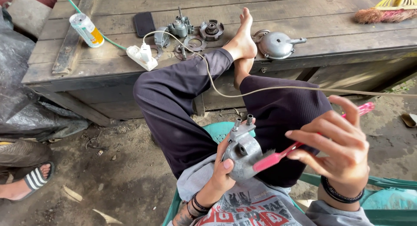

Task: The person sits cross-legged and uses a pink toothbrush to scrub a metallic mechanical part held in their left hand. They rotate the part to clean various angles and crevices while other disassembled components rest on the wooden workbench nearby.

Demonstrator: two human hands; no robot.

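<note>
My left hand (pixel 222 171) grips a grey metal engine part (pixel 243 148) with two short tubes on top, held over my lap. My right hand (pixel 341 150) holds a pink toothbrush (pixel 299 144), its head resting against the lower side of the metal part. My legs in dark trousers are crossed, one bare foot (pixel 243 35) propped on the wooden platform (pixel 304 17) ahead.
On the platform lie several metal parts: a gear piece (pixel 211 29), a round cover (pixel 276 44), a small carburettor-like part (pixel 181 26). A phone (pixel 143 23), spray can (pixel 87 29), power strip (pixel 141 56) with beige cable and a broom (pixel 386 11) are there. Another person's sandalled foot (pixel 30 180) is at left.
</note>
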